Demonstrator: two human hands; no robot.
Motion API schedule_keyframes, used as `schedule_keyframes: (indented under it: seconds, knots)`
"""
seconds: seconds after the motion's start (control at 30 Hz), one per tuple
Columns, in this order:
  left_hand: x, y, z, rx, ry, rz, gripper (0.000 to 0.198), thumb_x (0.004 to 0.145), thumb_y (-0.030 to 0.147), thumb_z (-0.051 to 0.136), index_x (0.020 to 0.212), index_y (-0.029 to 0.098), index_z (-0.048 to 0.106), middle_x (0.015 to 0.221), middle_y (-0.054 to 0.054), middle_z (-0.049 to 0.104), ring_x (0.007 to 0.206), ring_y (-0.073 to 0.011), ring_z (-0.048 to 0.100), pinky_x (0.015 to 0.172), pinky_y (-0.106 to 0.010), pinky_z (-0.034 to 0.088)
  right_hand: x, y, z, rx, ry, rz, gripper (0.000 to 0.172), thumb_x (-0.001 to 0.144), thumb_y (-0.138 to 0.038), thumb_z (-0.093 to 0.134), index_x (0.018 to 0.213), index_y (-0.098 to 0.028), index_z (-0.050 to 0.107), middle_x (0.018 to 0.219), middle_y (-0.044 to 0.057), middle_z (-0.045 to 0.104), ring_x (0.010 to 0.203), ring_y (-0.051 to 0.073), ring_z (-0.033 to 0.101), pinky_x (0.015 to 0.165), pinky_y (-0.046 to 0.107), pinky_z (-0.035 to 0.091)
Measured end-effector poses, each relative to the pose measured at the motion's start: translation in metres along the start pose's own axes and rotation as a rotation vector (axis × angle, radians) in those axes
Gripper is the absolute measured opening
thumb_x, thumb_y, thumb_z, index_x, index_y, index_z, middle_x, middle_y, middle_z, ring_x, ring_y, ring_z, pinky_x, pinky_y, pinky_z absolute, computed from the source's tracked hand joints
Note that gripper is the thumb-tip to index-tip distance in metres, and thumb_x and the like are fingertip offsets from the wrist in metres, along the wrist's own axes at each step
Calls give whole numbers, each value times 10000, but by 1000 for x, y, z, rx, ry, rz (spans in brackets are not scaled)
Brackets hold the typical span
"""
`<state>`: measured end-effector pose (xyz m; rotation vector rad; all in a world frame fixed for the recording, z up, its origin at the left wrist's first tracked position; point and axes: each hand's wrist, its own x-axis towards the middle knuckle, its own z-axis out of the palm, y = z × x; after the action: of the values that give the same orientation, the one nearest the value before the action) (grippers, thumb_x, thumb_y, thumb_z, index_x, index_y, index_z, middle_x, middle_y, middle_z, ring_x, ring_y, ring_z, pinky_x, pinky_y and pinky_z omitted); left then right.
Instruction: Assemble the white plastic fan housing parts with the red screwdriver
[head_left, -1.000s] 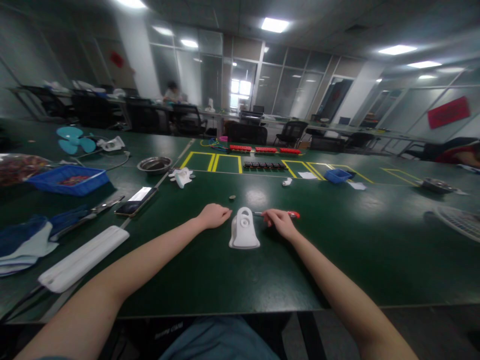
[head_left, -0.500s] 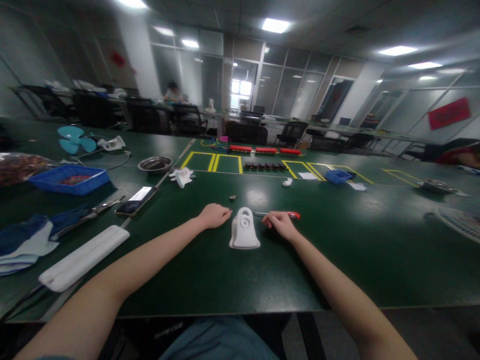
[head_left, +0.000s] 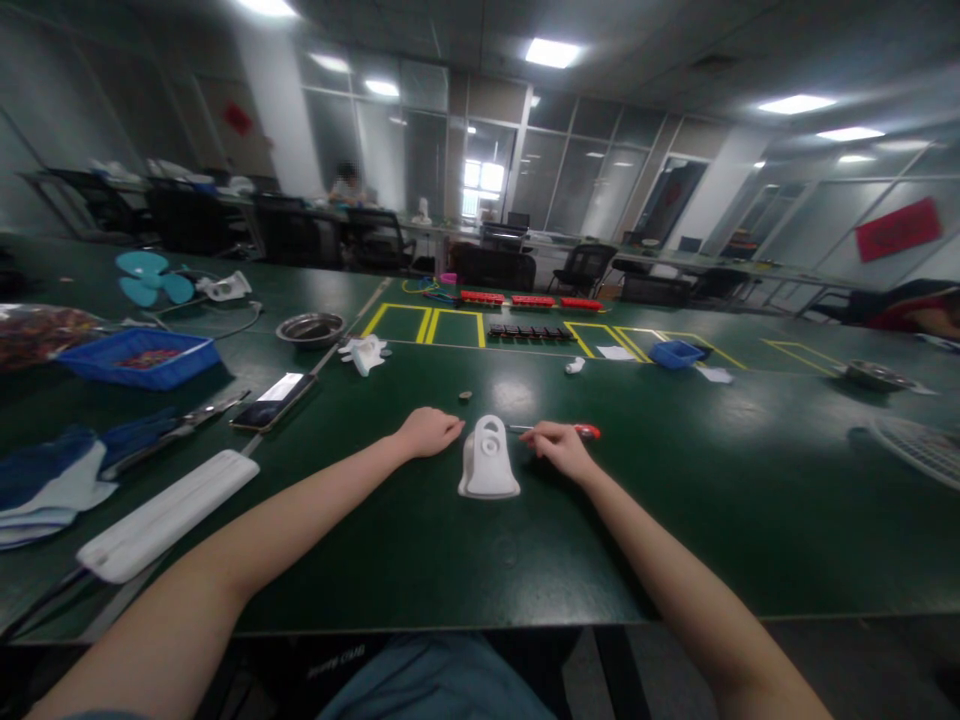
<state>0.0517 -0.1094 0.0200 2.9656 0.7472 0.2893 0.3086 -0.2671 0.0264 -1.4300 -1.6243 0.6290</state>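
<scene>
A white plastic stand (head_left: 491,462), with a loop-shaped hole and a round boss on its front, sits upright on the green table between my hands. My left hand (head_left: 430,432) rests on the tabletop just left of it, fingers curled in and nothing visible in them. To the right, my right hand (head_left: 559,447) lies loosely on the table with its fingers bent and somewhat apart. Directly behind that hand is a screwdriver (head_left: 589,432) with a red handle; the hand hides its middle, and I see no grip on it. A small dark round piece (head_left: 465,395) lies beyond the stand.
White plastic parts (head_left: 365,354) and a small white piece (head_left: 575,366) lie farther back. Leftward are a metal bowl (head_left: 310,330), a phone (head_left: 274,401), a white power strip (head_left: 169,515), a blue tray (head_left: 142,372) and a turquoise fan blade (head_left: 153,278). A fan grille (head_left: 919,450) is far right.
My right hand has shifted very slightly to the left. My left hand, the white stand and the screwdriver stay where they were.
</scene>
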Motion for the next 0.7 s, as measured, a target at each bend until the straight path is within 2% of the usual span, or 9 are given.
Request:
schedule_keyframes:
  seconds: [0.13, 0.33, 0.43, 0.57, 0.7]
  knots:
    - [0, 0, -1, -28, -1, -4, 551, 982, 471, 238, 686, 193, 611, 681, -40, 660, 621, -161, 594, 558, -274, 343, 0, 0, 0, 31, -13, 37, 270, 838, -298, 519, 879, -152, 742, 714, 19, 634, 564, 119, 526, 555, 239, 418]
    - [0, 1, -2, -46, -25, -22, 547, 980, 470, 245, 686, 193, 615, 660, -34, 651, 599, -160, 586, 571, -280, 363, 0, 0, -2, 60, 6, 68, 437, 924, -372, 374, 817, -146, 733, 580, 6, 569, 583, 134, 539, 591, 242, 427]
    - [0, 1, -1, -11, -14, -14, 550, 980, 470, 243, 707, 198, 635, 705, -46, 672, 638, -173, 601, 584, -285, 364, 1, 1, -2, 25, 4, 39, 395, 902, -329, 402, 809, -151, 743, 589, 7, 573, 596, 135, 547, 597, 242, 431]
    - [0, 1, 1, 20, 12, -10, 551, 981, 473, 245, 716, 203, 646, 731, -53, 682, 682, -187, 616, 595, -288, 362, 0, 2, -1, -20, -19, -14, 283, 826, -244, 483, 796, -162, 753, 709, 21, 638, 588, 121, 544, 570, 238, 429]
    - [0, 0, 1, -2, 4, -16, 553, 983, 470, 244, 713, 199, 644, 716, -49, 676, 660, -178, 609, 593, -285, 363, 0, 0, -1, -18, -23, 8, 293, 841, -251, 475, 818, -159, 752, 695, 15, 632, 556, 110, 527, 554, 234, 419]
